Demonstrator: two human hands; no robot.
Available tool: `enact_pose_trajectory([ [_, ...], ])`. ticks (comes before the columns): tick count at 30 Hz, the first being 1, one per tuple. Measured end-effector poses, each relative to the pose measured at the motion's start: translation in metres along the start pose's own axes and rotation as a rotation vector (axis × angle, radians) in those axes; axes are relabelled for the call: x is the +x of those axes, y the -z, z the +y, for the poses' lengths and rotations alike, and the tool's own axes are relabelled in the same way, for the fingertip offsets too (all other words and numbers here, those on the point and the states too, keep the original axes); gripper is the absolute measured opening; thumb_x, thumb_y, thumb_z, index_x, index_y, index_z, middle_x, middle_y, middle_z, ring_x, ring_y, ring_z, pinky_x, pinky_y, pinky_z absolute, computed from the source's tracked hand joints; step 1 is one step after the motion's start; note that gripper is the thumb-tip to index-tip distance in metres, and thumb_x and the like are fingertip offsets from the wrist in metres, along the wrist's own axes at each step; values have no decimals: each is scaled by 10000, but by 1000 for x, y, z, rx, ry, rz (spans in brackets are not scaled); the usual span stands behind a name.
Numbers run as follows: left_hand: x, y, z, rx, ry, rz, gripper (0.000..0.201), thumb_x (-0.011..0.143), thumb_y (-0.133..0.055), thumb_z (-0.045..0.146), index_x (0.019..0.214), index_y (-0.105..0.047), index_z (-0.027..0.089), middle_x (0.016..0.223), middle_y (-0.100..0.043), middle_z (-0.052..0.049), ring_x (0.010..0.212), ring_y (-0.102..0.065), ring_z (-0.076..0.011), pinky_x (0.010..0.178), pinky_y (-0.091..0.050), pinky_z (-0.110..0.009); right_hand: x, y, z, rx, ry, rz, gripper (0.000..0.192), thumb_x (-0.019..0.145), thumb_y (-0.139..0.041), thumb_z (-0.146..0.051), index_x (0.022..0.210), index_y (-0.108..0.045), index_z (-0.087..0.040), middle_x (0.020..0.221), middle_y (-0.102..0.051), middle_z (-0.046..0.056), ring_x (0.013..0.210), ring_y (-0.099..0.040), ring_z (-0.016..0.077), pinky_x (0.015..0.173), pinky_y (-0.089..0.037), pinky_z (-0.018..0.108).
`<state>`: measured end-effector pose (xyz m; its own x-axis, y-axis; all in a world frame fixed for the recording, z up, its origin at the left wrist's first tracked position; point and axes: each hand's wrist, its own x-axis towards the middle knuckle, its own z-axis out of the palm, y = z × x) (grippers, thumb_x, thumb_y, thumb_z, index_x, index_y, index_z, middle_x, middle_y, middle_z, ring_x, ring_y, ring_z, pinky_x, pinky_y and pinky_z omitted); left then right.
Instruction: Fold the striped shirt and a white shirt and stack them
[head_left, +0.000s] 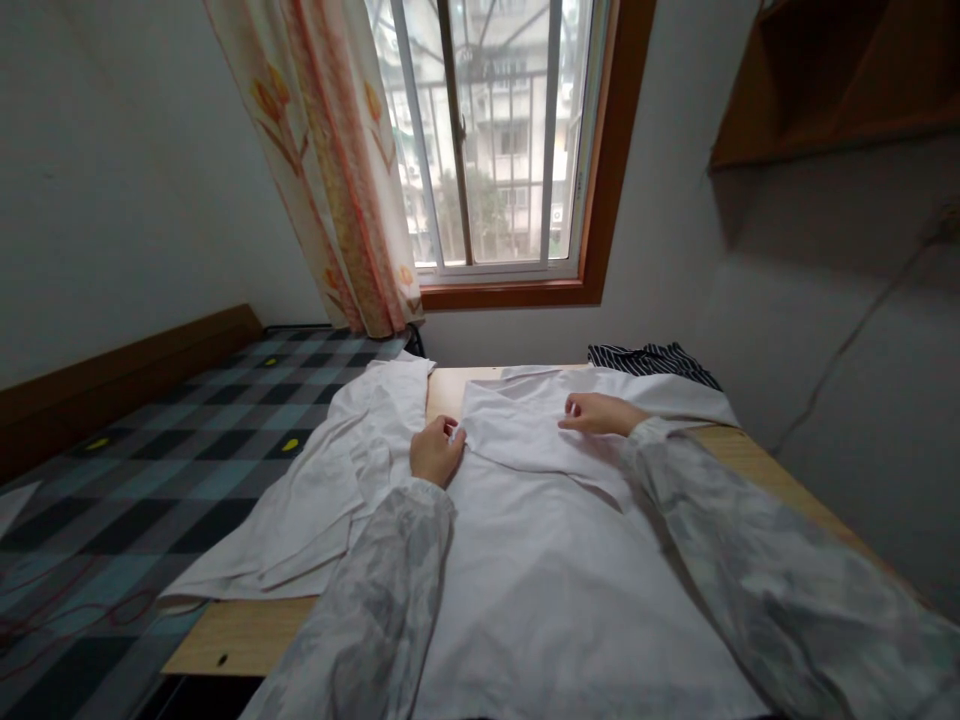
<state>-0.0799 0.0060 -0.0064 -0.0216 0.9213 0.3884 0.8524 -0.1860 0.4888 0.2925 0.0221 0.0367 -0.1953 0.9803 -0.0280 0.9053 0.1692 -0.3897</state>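
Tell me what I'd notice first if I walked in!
Probably the bright window at top middle, with a flowered curtain on its left. Next, the big white cloth at bottom middle, with the left hand and right hand near its far part. Then the checked bed cover on the left.
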Motion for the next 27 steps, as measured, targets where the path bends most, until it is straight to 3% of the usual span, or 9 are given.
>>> enact_pose_trajectory([
  [2, 0, 0, -2, -22, 8, 6, 153, 959, -679, 361, 1051, -729, 250, 980, -801, -48, 898, -756, -241, 841, -506, -338, 27, -15, -28, 140, 36, 47, 348, 957, -767, -490, 1158, -760, -206, 1131, -818, 96, 954, -749, 240, 853, -549, 305],
  [6, -2, 0, -3, -59, 33, 7, 89, 935, -695, 313, 977, -720, 239, 918, -801, -45, 853, -743, -228, 813, -496, -331, 82, -43, -80, 407, 82, 113, 290, 1009, -739, -442, 1132, -754, -180, 1151, -798, 99, 1003, -718, 214, 876, -544, 278],
  [11, -5, 2, 0, -101, 40, -7, 44, 910, -707, 284, 915, -706, 241, 845, -785, -26, 810, -732, -215, 802, -498, -332, 135, -68, -121, 490, 85, 88, 368, 1013, -719, -529, 946, -791, -174, 922, -776, 74, 870, -681, 209, 844, -540, 303],
  [16, -7, 3, 0, -155, 45, -5, 42, 909, -699, 273, 912, -709, 232, 841, -783, -23, 796, -721, -207, 800, -501, -329, 163, -86, -131, 536, 56, 155, 382, 882, -850, -528, 769, -768, -173, 726, -697, 44, 768, -637, 186, 728, -487, 271],
  [20, -8, 2, 0, -167, 72, -15, 47, 917, -705, 262, 941, -718, 223, 846, -776, -21, 812, -717, -201, 787, -481, -311, 173, -98, -131, 588, 48, 215, 313, 865, -818, -449, 776, -771, -153, 627, -655, 11, 643, -594, 153, 596, -429, 243],
  [23, -9, 3, 1, -143, 87, -18, 94, 971, -678, 302, 1001, -715, 221, 821, -750, -17, 817, -710, -206, 774, -456, -307, 183, -101, -130, 611, 55, 284, 251, 904, -737, -394, 889, -807, -154, 734, -739, 26, 705, -647, 164, 628, -462, 239],
  [27, -11, 5, 2, -81, 91, -25, 105, 999, -651, 291, 1066, -700, 226, 799, -723, -16, 840, -706, -229, 782, -440, -317, 193, -102, -128, 599, 51, 371, 238, 951, -685, -359, 997, -828, -174, 988, -827, 75, 897, -731, 198, 794, -525, 267],
])
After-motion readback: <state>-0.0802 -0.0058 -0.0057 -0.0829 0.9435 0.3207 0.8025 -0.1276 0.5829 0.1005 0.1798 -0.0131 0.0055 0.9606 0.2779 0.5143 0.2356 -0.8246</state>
